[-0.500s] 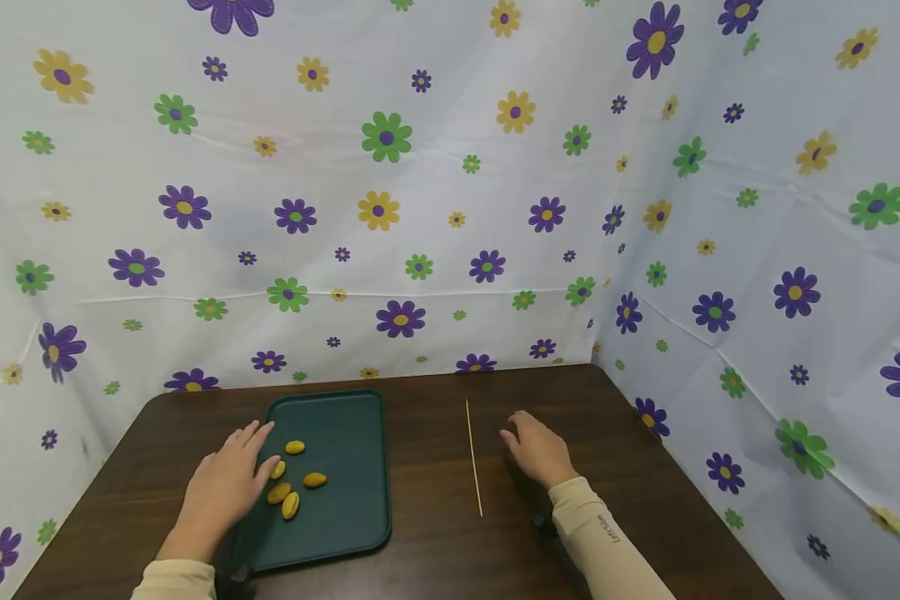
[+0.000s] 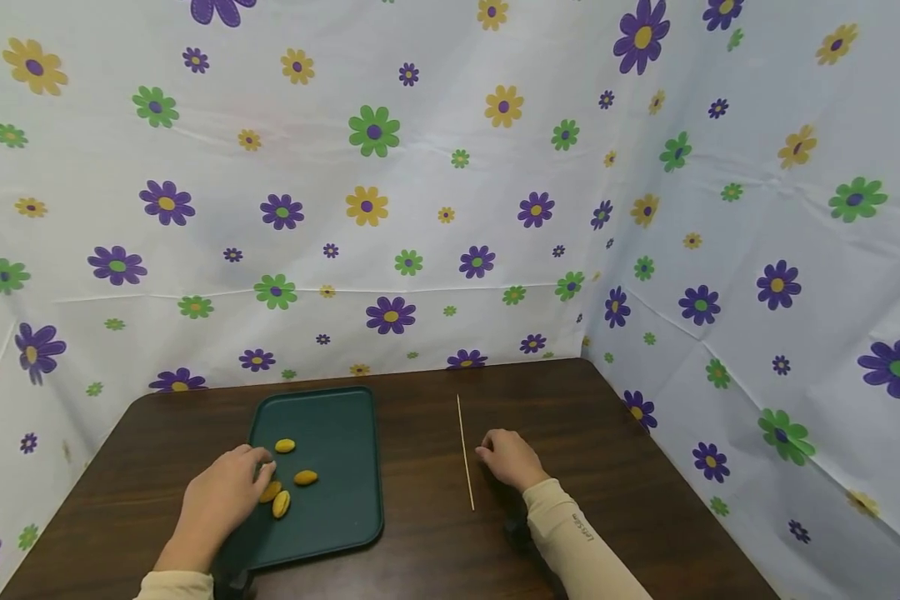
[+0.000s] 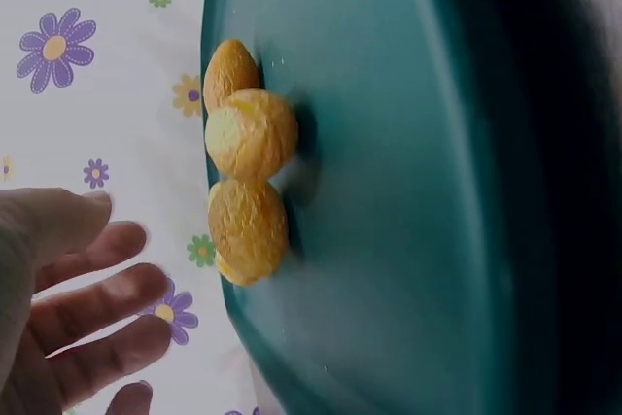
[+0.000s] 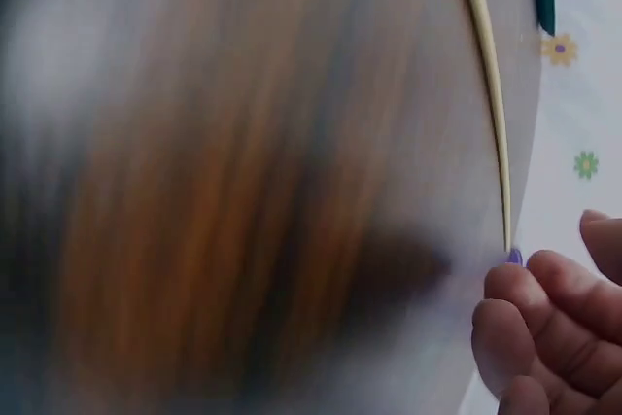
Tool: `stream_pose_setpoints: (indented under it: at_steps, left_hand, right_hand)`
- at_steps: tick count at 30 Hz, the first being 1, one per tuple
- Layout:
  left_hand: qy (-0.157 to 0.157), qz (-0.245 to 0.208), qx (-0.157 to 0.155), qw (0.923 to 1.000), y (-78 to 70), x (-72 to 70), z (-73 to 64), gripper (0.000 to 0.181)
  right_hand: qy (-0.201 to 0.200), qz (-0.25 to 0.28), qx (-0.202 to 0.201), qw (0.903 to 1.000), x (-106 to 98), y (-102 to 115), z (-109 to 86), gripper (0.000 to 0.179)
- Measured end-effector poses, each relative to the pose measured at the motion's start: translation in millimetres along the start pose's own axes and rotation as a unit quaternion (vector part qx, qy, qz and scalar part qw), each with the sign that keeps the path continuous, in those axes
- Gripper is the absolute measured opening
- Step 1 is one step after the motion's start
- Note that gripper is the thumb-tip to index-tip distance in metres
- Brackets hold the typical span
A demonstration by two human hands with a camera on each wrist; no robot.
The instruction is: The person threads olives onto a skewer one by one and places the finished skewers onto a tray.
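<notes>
My left hand (image 2: pixel 221 492) hovers over the left side of a dark green tray (image 2: pixel 341 517), fingers slightly bent and holding nothing. Several small yellow oval fruits lie on the tray by its fingertips, among them a front one (image 2: pixel 281 504), a right one (image 2: pixel 305 477) and a far one (image 2: pixel 285 446); another is hidden behind the hand. The left wrist view shows a gap between the fingers and a wrinkled fruit (image 3: pixel 248 228). To the right, my right hand (image 2: pixel 512 458) is beside a thin wooden skewer (image 2: pixel 465 450), fingers loosely curled and holding nothing.
The dark brown wooden table (image 2: pixel 420 542) carries the tray on its left half, with the skewer right of the tray. A white flower-print curtain (image 2: pixel 450 167) hangs behind the table and along its right side.
My left hand's fingers have bent down toward the fruits, covering one of them. The right hand has come closer to the skewer. The head view has shifted slightly right.
</notes>
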State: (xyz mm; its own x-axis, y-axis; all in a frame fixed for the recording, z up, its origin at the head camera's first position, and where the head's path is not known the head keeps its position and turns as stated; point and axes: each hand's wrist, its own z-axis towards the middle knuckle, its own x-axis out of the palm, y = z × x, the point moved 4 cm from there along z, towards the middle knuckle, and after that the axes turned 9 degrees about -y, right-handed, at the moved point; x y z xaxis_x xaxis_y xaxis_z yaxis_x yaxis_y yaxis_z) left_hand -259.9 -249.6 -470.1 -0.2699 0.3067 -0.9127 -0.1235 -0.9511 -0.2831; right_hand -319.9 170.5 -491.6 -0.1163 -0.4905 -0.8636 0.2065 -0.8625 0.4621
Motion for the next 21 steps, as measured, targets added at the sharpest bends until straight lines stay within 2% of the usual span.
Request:
stream_pose_setpoints:
  at_steps: [2, 5, 9, 16, 21]
  left_hand:
    - [0.031, -0.006, -0.007, 0.9995, -1.0, 2.7, -0.7, 0.013]
    - [0.059, -0.012, 0.002, 0.9982, -5.2, 5.5, -2.6, 0.013]
    - [0.075, -0.016, 0.013, 0.9969, -9.8, 7.9, -5.9, 0.024]
    - [0.101, -0.022, 0.008, 0.9946, -9.5, 13.8, -7.3, 0.043]
    - [0.110, -0.023, 0.009, 0.9936, -11.3, 16.7, -7.5, 0.040]
  right_hand:
    - [0.016, 0.010, 0.011, 0.9998, 5, 3, -0.7, 0.015]
    - [0.026, 0.013, 0.017, 0.9994, 8, 6, -1.2, 0.018]
    - [0.031, 0.012, 0.028, 0.9990, 9, 10, -1.3, 0.019]
    - [0.040, 0.005, 0.037, 0.9985, 13, 16, -3.2, 0.024]
    - [0.039, -0.001, 0.045, 0.9982, 17, 17, -2.0, 0.029]
